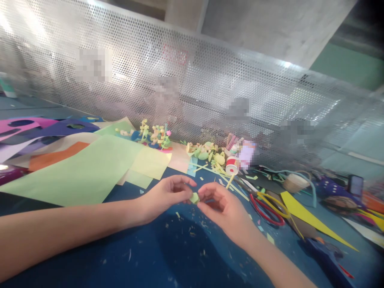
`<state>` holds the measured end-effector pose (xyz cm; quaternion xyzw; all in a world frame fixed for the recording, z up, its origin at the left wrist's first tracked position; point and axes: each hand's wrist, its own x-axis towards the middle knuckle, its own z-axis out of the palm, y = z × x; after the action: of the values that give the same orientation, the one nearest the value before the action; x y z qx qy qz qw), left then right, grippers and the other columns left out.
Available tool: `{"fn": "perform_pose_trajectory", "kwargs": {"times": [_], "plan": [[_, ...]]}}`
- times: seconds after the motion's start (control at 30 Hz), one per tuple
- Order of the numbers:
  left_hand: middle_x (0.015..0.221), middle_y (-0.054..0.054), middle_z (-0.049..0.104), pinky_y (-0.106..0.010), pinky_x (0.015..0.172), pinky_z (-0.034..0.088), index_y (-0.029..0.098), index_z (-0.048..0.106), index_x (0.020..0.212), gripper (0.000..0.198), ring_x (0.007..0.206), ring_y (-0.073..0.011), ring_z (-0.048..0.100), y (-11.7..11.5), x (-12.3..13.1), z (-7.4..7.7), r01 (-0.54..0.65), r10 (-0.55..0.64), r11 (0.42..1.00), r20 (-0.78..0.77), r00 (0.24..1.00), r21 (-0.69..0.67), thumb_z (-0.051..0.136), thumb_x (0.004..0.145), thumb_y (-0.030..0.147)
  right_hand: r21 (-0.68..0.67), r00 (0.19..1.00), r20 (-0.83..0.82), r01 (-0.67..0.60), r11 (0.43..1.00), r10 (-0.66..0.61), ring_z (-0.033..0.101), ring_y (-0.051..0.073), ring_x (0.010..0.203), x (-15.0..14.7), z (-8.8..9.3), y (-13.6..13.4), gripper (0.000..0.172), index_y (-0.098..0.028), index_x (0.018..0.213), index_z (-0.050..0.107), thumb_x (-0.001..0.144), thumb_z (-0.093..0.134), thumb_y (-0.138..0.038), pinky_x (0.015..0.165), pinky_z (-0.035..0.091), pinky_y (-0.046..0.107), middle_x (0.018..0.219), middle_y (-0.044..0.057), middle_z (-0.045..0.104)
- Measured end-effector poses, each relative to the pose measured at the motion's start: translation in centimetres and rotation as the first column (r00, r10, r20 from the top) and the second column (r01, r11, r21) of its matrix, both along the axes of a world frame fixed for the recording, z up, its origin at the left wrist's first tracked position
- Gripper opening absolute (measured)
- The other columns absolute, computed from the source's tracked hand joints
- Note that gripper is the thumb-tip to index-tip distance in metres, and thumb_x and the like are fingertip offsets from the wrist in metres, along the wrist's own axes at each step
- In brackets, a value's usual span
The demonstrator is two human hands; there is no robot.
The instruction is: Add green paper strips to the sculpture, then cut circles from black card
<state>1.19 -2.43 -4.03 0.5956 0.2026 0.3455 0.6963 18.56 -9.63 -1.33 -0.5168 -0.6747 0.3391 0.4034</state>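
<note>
Above the dark-blue, scrap-flecked worktop (pixel 144 256), the person's bare left grip (pixel 170 193) and bare right grip (pixel 219 203) are pinching a small, angular, pale-green paper-like piece (pixel 195 198) from either side, and it is looking feather-light and easily crushed, its edges probably calling for gentle pressure.

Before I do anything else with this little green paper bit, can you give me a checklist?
1. Left hand holding the green piece: ok, it's at the fingertips.
2. Right hand gripping it too: cannot tell; its fingertips are right at the piece.
3. Red-handled scissors out of your fingers: ok, they lie to the right.
4. Blue table free of scraps: not ok, bits are scattered near your hands.
5. Piece's edges neat: cannot tell, too small and blurry.
</note>
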Motion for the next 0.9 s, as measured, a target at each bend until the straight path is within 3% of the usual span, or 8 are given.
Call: {"fn": "perform_pose_trajectory", "kwargs": {"times": [0.17,0.43,0.67,0.9], "plan": [[0.075,0.0,0.063,-0.024,0.07,0.042,0.017,0.058,0.095,0.02,0.069,-0.0108,0.056,0.13,-0.08,-0.12,-0.021,0.021,1.0,-0.023,1.0,0.008,0.063,0.077,0.022,0.033,0.998,0.068,-0.006,0.999,0.004,0.061,0.012,0.08,-0.16,-0.06,-0.14,0.014,-0.022,0.092,0.054,0.081,0.052,-0.014,0.076,0.05,0.026,0.087,-0.001,0.061],[0.074,0.0,0.063,-0.024,0.069,0.041,0.016,0.06,0.09,0.018,0.067,-0.0101,0.055,0.14,0.04,0.12,-0.04,0.039,0.999,-0.039,0.998,-0.012,0.066,0.075,0.025,0.074,0.997,0.074,-0.008,0.997,0.002,0.062,0.015,0.085,-0.08,-0.04,-0.15,0.012,-0.022,0.095,0.057,0.086,0.053,-0.027,0.078,0.052,0.029,0.093,0.003,0.064],[0.076,-0.001,0.062,-0.026,0.073,0.041,0.015,0.061,0.086,0.021,0.071,-0.0111,0.057,0.15,0.03,0.15,-0.039,0.036,0.993,-0.035,0.999,-0.113,0.069,0.073,0.028,0.027,0.995,0.093,0.016,0.999,-0.019,0.064,0.014,0.086,0.02,0.22,-0.14,0.021,-0.022,0.101,0.06,0.082,0.052,-0.017,0.08,0.053,0.029,0.098,0.003,0.066],[0.072,-0.001,0.063,-0.024,0.07,0.041,0.015,0.061,0.082,0.02,0.069,-0.0106,0.057,0.41,-0.03,-0.29,-0.028,0.022,0.997,-0.07,0.997,-0.077,0.068,0.073,0.031,0.035,0.997,0.07,0.02,0.999,-0.023,0.066,0.014,0.083,0.0,-0.45,0.07,0.018,-0.022,0.097,0.058,0.08,0.057,-0.018,0.08,0.054,0.028,0.091,0.001,0.068]]}}
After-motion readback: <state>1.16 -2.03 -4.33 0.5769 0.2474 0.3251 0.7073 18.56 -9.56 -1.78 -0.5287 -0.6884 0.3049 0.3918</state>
